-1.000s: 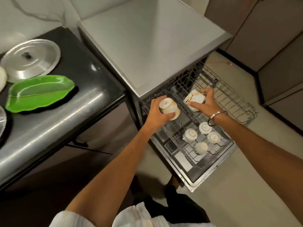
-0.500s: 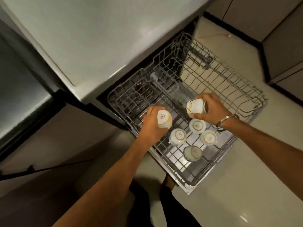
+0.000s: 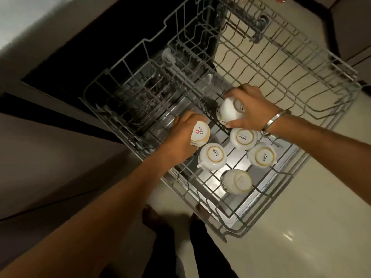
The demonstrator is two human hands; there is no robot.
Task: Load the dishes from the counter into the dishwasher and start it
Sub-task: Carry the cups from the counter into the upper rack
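Dishwasher (image 3: pixel 84 63) open, rack (image 3: pixel 313 137) pulled out over floor (image 3: pixel 321 227). Four cups (image 3: pixel 212 156) upside down near rack front. Left hand (image 3: pixel 183 137) gripping inverted cup (image 3: pixel 200 135); right hand (image 3: pixel 251 109) gripping tilted cup (image 3: pixel 228 112), bangle (image 3: pixel 275 122) on wrist.

Pale glossy floor tiles (image 3: pixel 313 227) meet cabinet doors (image 3: pixel 353 27) behind.

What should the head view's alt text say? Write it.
Two hands each lower an upturned white cup into a pulled-out dishwasher rack: left hand, right hand. Four more cups already sit upside down near the rack's front.
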